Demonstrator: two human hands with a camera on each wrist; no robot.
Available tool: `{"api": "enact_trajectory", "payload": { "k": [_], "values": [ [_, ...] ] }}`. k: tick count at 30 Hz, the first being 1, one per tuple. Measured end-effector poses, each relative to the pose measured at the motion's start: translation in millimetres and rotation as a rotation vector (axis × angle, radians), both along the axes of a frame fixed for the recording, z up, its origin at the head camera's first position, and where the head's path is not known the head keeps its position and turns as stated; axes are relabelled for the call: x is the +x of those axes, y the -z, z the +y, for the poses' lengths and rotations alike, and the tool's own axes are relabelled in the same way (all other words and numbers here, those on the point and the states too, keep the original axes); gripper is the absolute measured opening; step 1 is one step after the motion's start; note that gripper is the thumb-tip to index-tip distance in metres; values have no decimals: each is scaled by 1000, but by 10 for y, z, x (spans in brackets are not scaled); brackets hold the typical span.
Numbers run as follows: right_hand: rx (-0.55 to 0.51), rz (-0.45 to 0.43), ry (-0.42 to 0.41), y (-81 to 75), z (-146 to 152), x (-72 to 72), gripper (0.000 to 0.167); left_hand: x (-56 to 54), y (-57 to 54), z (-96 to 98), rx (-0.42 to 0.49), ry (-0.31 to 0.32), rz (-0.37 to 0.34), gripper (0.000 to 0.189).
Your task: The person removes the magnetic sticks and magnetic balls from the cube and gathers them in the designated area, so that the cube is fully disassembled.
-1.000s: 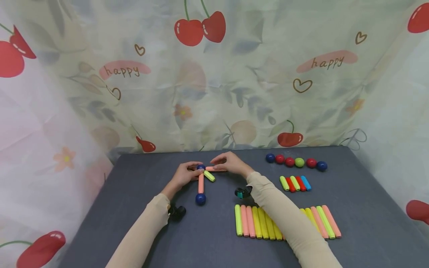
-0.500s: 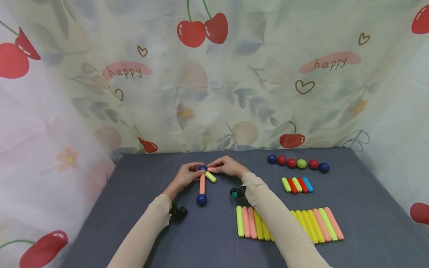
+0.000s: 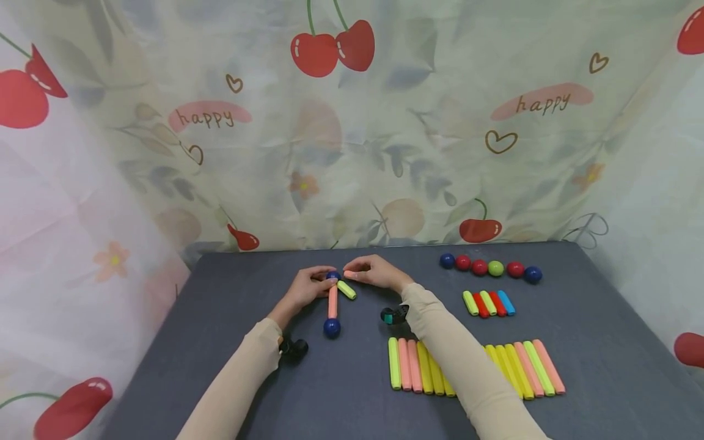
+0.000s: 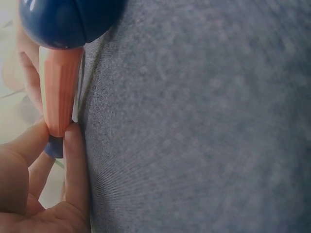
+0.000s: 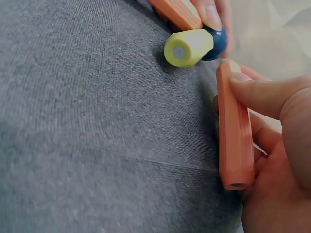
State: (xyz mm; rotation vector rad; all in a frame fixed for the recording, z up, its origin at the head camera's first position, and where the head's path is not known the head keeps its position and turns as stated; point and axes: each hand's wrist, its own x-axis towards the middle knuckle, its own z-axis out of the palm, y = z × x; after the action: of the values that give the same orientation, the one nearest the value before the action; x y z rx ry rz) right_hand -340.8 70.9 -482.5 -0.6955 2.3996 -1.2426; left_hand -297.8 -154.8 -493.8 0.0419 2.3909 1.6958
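Note:
In the head view my left hand [image 3: 304, 288] pinches the far blue ball [image 3: 332, 277] between thumb and fingers. From that ball a salmon stick [image 3: 332, 302] runs toward me to a second blue ball [image 3: 332, 328]. A short lime-green stick [image 5: 187, 47] joins the far ball at an angle. My right hand [image 3: 379, 274] grips another salmon stick [image 5: 235, 131], thumb along its upper end. In the right wrist view this stick's tip lies close beside the far ball, with a small gap. The left wrist view shows my left fingers [image 4: 75, 165] at the joint.
A row of coloured balls [image 3: 480, 267] lies at the back right of the dark table [image 3: 247, 391]. Short sticks [image 3: 488, 304] lie in front of it. Nearer is a row of long sticks [image 3: 438, 370], partly covered by my right sleeve [image 3: 456, 348]. A patterned curtain [image 3: 352, 153] stands behind.
My right hand has closed on the salmon stick, moved in toward the far ball, then drawn slightly back to the right with it. The left hand stays on the ball.

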Motion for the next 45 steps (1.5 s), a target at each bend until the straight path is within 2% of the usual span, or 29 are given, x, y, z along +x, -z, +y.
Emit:
{"api": "enact_trajectory", "payload": {
  "k": [6, 12, 19, 26, 34, 38, 45],
  "values": [
    [-27, -11, 13, -80, 92, 39, 27, -9, 1, 17, -9, 0, 20, 38],
    [-62, -20, -19, -162, 166, 174, 34, -3, -8, 14, -11, 2, 21, 39],
    [-116, -47, -7, -287, 194, 491, 32, 9, -28, 3, -3, 9, 14, 39],
    [-161, -123, 49, -332, 229, 871, 20, 3, -36, -6, -4, 14, 26, 38],
    [-195, -136, 84, -192, 323, 1154, 23, -8, -25, -19, 10, 34, 14, 38],
    [-212, -117, 96, -105, 367, 1233, 23, -13, -11, -22, 10, 31, 14, 38],
    [-178, -47, 92, -61, 436, 1330, 21, 2, -12, -8, 0, 33, 13, 38]
  ]
}}
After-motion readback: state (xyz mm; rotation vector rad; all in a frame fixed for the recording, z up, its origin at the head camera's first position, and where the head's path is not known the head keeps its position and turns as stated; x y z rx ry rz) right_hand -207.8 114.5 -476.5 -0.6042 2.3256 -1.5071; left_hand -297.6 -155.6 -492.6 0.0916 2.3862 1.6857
